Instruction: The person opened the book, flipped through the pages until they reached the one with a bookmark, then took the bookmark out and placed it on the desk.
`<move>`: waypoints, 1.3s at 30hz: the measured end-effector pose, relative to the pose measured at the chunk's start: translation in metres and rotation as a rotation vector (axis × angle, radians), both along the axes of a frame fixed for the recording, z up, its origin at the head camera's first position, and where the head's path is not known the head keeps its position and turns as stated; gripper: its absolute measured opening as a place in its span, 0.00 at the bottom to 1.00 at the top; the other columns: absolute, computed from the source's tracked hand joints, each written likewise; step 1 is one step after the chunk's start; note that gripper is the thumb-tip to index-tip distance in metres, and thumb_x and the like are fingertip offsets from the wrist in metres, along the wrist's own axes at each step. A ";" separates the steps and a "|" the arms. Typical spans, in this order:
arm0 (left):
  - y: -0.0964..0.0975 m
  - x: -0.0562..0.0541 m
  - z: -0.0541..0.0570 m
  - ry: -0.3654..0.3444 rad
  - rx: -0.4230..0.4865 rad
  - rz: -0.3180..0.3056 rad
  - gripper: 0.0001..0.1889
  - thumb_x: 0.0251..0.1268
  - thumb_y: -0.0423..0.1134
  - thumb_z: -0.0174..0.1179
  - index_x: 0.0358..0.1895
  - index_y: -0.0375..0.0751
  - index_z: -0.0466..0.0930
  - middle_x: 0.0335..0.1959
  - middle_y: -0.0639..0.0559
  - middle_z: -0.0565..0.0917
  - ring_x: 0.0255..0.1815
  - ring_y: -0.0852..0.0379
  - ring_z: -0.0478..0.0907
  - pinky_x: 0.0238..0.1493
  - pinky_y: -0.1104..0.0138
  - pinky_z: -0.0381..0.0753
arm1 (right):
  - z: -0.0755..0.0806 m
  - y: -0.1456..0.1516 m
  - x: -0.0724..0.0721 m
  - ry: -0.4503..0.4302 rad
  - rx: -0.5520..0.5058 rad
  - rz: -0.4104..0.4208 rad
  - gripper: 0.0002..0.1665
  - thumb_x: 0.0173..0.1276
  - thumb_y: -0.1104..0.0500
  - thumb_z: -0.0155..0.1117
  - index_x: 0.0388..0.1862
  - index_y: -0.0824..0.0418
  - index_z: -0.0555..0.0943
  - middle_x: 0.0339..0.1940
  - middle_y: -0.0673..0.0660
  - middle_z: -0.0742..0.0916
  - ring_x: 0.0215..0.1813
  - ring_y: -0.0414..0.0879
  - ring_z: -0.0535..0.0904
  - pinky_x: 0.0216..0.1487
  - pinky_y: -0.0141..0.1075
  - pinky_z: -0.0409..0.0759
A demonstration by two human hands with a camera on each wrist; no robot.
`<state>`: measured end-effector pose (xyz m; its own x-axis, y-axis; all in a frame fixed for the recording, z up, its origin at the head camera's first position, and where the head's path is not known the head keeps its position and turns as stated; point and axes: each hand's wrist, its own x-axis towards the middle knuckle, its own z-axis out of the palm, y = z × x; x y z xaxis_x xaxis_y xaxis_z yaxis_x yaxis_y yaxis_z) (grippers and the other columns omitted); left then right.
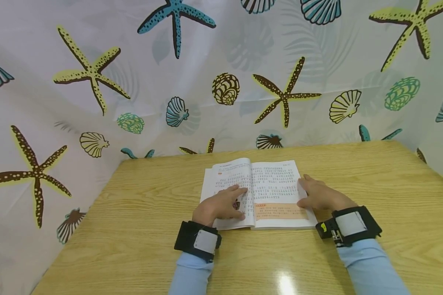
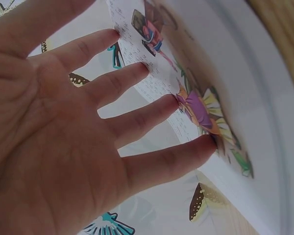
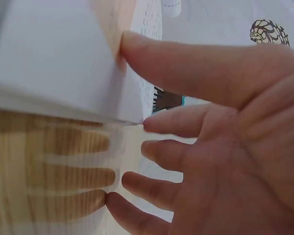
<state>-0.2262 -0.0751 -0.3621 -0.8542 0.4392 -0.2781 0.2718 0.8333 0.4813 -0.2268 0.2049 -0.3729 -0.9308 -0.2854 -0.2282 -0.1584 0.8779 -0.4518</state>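
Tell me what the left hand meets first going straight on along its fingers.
The left hand would likely meet the centre fold of the open book first, then the right-hand page; depth is hard to judge.

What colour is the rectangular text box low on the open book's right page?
The box is pale orange, clearest in the head view.

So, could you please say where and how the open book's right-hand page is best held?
I'd pinch the right-hand page by its outer edge, probably from the right: that edge is unbound, whereas the opposite one runs into the central fold.
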 end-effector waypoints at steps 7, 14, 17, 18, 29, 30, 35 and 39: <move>-0.001 0.000 -0.001 -0.004 -0.002 0.010 0.40 0.63 0.38 0.72 0.78 0.48 0.65 0.81 0.46 0.58 0.80 0.43 0.55 0.74 0.48 0.61 | 0.001 -0.002 -0.002 -0.020 0.030 -0.036 0.45 0.66 0.61 0.69 0.68 0.88 0.59 0.73 0.87 0.55 0.72 0.82 0.53 0.72 0.67 0.56; -0.002 0.000 0.000 -0.008 -0.006 0.015 0.40 0.63 0.38 0.72 0.78 0.49 0.65 0.81 0.46 0.57 0.80 0.43 0.54 0.74 0.47 0.61 | 0.002 -0.006 -0.004 0.060 0.000 -0.058 0.42 0.62 0.64 0.73 0.66 0.86 0.64 0.72 0.85 0.62 0.70 0.77 0.63 0.69 0.65 0.63; -0.002 0.000 0.000 -0.006 -0.007 0.010 0.40 0.63 0.39 0.72 0.78 0.49 0.64 0.81 0.46 0.57 0.80 0.43 0.54 0.74 0.48 0.61 | 0.006 -0.005 -0.005 0.111 -0.074 -0.074 0.36 0.62 0.66 0.72 0.64 0.83 0.68 0.63 0.81 0.74 0.60 0.70 0.74 0.62 0.60 0.74; -0.002 0.000 0.000 -0.006 -0.006 0.007 0.40 0.64 0.39 0.72 0.78 0.48 0.64 0.81 0.46 0.57 0.80 0.43 0.54 0.74 0.48 0.61 | 0.007 -0.004 -0.005 0.122 -0.120 -0.079 0.34 0.64 0.67 0.71 0.63 0.82 0.69 0.56 0.78 0.79 0.54 0.67 0.78 0.56 0.57 0.79; -0.004 -0.002 0.001 -0.008 0.000 -0.014 0.40 0.64 0.39 0.71 0.78 0.48 0.63 0.81 0.45 0.56 0.80 0.43 0.54 0.74 0.48 0.60 | 0.015 0.007 -0.005 -0.007 -0.587 -0.080 0.26 0.80 0.65 0.50 0.67 0.83 0.64 0.42 0.68 0.88 0.35 0.49 0.85 0.32 0.41 0.87; -0.004 -0.002 0.001 -0.011 0.000 -0.014 0.40 0.64 0.39 0.71 0.78 0.48 0.63 0.81 0.45 0.56 0.80 0.43 0.54 0.74 0.48 0.60 | 0.015 0.007 -0.005 -0.005 -0.582 -0.077 0.26 0.81 0.64 0.49 0.68 0.83 0.64 0.42 0.67 0.87 0.35 0.49 0.85 0.32 0.41 0.87; -0.004 -0.002 0.000 -0.019 -0.010 -0.016 0.40 0.65 0.39 0.71 0.79 0.48 0.63 0.81 0.45 0.56 0.80 0.44 0.54 0.75 0.49 0.60 | 0.016 -0.003 -0.005 -0.029 -0.609 -0.017 0.35 0.87 0.49 0.34 0.73 0.78 0.62 0.45 0.66 0.86 0.41 0.52 0.83 0.40 0.44 0.86; -0.003 -0.003 0.002 -0.022 -0.019 -0.021 0.40 0.66 0.39 0.70 0.79 0.48 0.62 0.81 0.46 0.56 0.80 0.45 0.53 0.75 0.51 0.59 | 0.013 -0.022 -0.002 -0.030 -0.543 0.131 0.35 0.86 0.50 0.34 0.72 0.78 0.65 0.57 0.71 0.83 0.54 0.59 0.81 0.54 0.52 0.82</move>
<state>-0.2290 -0.0785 -0.3605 -0.8383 0.4519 -0.3050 0.2794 0.8365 0.4714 -0.2289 0.1829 -0.3595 -0.8751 -0.4822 -0.0420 -0.2307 0.4918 -0.8396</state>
